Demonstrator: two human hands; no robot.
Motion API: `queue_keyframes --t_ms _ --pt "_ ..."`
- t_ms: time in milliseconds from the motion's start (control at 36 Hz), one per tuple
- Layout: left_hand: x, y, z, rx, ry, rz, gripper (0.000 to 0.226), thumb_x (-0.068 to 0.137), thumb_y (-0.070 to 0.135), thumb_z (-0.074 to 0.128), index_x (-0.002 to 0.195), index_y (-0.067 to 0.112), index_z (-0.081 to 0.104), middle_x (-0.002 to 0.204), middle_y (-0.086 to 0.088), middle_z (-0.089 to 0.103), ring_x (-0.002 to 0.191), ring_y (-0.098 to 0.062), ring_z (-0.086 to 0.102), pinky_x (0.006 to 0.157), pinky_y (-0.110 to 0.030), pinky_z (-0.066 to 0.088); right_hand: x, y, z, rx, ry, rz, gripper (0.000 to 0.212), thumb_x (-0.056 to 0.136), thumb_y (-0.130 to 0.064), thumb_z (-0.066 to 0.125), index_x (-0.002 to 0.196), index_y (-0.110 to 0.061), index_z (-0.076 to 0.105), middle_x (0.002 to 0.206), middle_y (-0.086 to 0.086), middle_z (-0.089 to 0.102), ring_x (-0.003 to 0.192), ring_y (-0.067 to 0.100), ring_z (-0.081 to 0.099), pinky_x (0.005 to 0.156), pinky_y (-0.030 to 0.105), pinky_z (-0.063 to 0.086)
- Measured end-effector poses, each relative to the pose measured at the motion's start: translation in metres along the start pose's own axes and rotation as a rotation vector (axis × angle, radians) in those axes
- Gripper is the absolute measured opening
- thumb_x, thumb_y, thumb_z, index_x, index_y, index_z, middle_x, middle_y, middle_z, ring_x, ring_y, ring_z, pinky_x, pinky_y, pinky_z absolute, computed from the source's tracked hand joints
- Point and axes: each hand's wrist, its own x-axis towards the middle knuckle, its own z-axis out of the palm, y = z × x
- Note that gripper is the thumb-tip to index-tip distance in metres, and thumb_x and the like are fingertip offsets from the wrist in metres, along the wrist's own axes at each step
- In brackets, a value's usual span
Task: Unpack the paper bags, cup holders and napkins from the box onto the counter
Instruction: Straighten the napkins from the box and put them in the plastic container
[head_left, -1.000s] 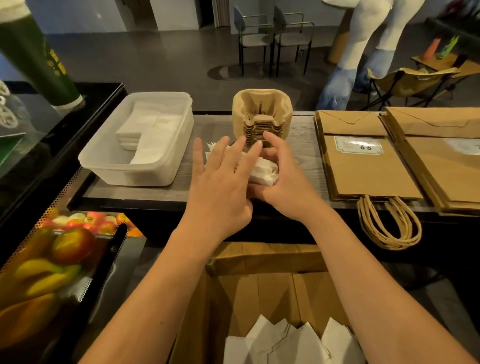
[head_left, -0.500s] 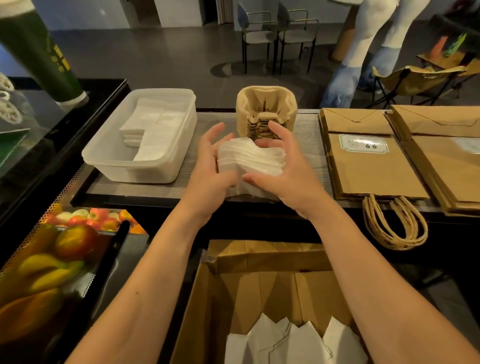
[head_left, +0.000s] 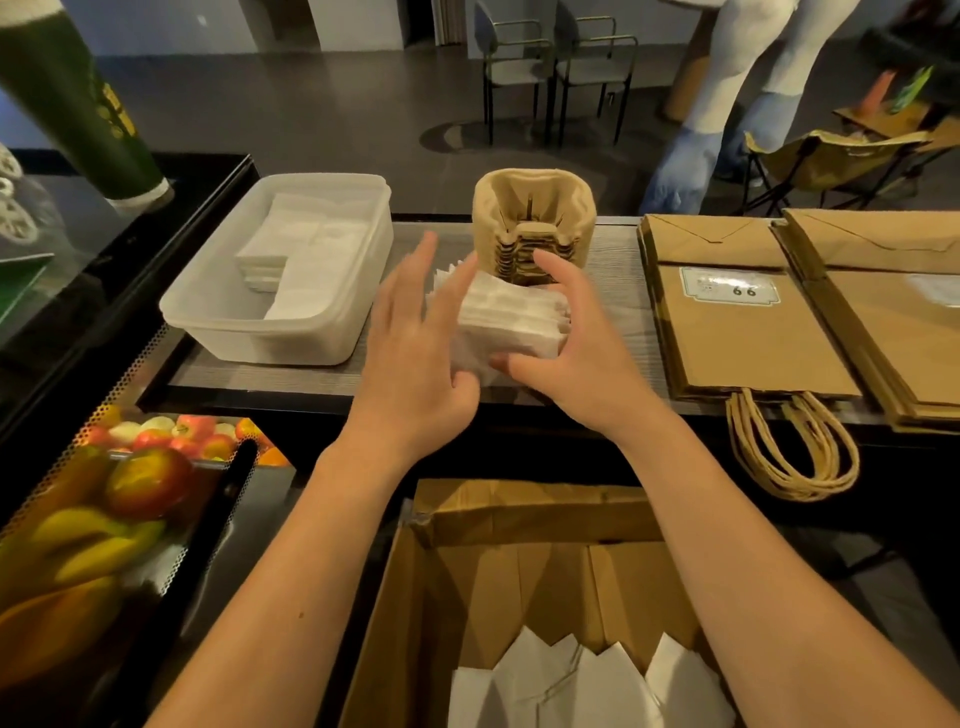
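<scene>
Cardboard box (head_left: 524, 582) nearest, white paper inside. Beyond it, over the counter (head_left: 618, 260): right hand (head_left: 576, 358) grips napkin stack (head_left: 511, 317), left hand (head_left: 415, 353) fingers straight against its side. Cup holders (head_left: 532, 223) just behind the stack; paper bags (head_left: 743, 312) to its right.

Only legible txt: "66" on white label (head_left: 730, 286) stuck to top brown paper bag (head_left: 748, 332).

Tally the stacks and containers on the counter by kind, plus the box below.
Brown paper bag piles: 2
Cup holder stacks: 1
Napkin stacks held in the right hand: 1, at
Clear plastic tubs with napkins inside: 1
Cardboard boxes: 1
Total: 6
</scene>
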Motion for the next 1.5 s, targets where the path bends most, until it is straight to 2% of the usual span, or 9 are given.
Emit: queue_keyframes --t_ms 111,306,389,528,750,889,972,1333,1500 --pt "0.001 0.011 0.002 0.353 -0.063 0.242 0.089 0.076 0.018 0.067 0.157 0.022 0.029 0.167 -0.002 0.021 0.155 -0.026 0.012 0.123 -0.061 0.003 -0.001 -0.001 0.002 0.003 -0.006 -0.013 0.096 0.082 -0.01 0.084 0.157 -0.03 0.026 0.153 -0.013 0.036 0.115 -0.019 0.041 0.087 -0.006 0.036" --pt "0.001 0.023 0.009 0.396 -0.075 0.345 0.09 0.073 0.018 0.067 0.155 0.026 0.031 0.165 -0.002 0.027 0.154 -0.028 0.018 0.121 -0.064 0.001 -0.003 0.001 0.002 0.034 0.011 -0.014 0.093 0.084 -0.01 0.082 0.157 -0.029 0.027 0.153 -0.011 0.039 0.118 -0.013 0.045 0.087 -0.002 0.041" --pt "0.0 0.017 0.003 0.13 0.047 0.255 0.095 0.069 0.006 0.064 0.154 0.031 0.03 0.164 0.001 0.027 0.153 -0.026 0.019 0.122 -0.06 0.012 0.0 0.004 0.003 0.059 0.041 -0.003 0.09 0.083 -0.01 0.083 0.155 -0.029 0.032 0.133 -0.021 0.046 0.106 -0.024 0.048 0.083 -0.001 0.043" --pt "0.007 0.002 -0.007 -0.64 0.036 -0.415 0.098 0.08 -0.007 0.06 0.157 0.033 0.015 0.165 0.007 0.019 0.151 -0.012 0.02 0.123 -0.045 0.026 0.0 0.007 0.004 -0.015 0.059 -0.016 0.085 0.083 -0.015 0.084 0.15 -0.027 0.035 0.119 -0.015 0.055 0.103 -0.021 0.05 0.08 -0.003 0.041" --pt "0.01 0.011 -0.005 -0.96 -0.076 -0.421 0.11 0.055 0.02 0.076 0.153 0.031 0.027 0.139 0.006 0.053 0.122 -0.011 0.059 0.092 -0.029 0.055 0.007 0.002 0.006 0.002 0.056 -0.054 0.088 0.081 -0.015 0.086 0.152 -0.025 0.034 0.128 -0.006 0.056 0.113 -0.011 0.05 0.086 0.001 0.041" --pt "0.008 0.001 0.0 -0.806 -0.084 -0.361 0.093 0.083 -0.008 0.066 0.152 0.04 0.028 0.152 0.007 0.04 0.128 -0.005 0.05 0.096 -0.03 0.055 0.003 0.006 0.003 -0.019 0.042 -0.045 0.096 0.078 -0.021 0.089 0.154 -0.027 0.029 0.134 -0.007 0.052 0.117 -0.006 0.05 0.089 0.001 0.041" --pt "0.009 0.005 -0.001 -0.838 -0.11 -0.348 0.091 0.086 -0.005 0.069 0.151 0.045 0.027 0.155 0.007 0.036 0.128 0.002 0.045 0.092 -0.017 0.051 0.004 0.005 0.004 -0.017 0.036 -0.017 0.097 0.079 -0.023 0.088 0.155 -0.028 0.028 0.133 -0.008 0.051 0.115 -0.007 0.05 0.087 -0.002 0.039" --pt "0.004 0.004 -0.005 -0.296 -0.118 -0.171 0.091 0.085 -0.001 0.063 0.158 0.038 0.021 0.168 0.015 0.004 0.153 -0.005 0.003 0.117 -0.023 0.009 -0.003 0.007 -0.009 0.02 -0.005 0.055 0.107 0.077 -0.019 0.089 0.157 -0.036 0.02 0.136 -0.02 0.04 0.114 -0.009 0.047 0.082 0.0 0.045" --pt "0.009 0.021 -0.004 0.233 -0.044 0.252 0.092 0.076 0.011 0.069 0.158 0.019 0.027 0.169 -0.002 0.012 0.157 -0.021 0.004 0.125 -0.055 0.007 -0.003 0.008 -0.008 0.007 -0.014 0.028 0.101 0.079 -0.014 0.087 0.158 -0.03 0.026 0.137 -0.023 0.04 0.105 -0.034 0.04 0.079 -0.008 0.036"
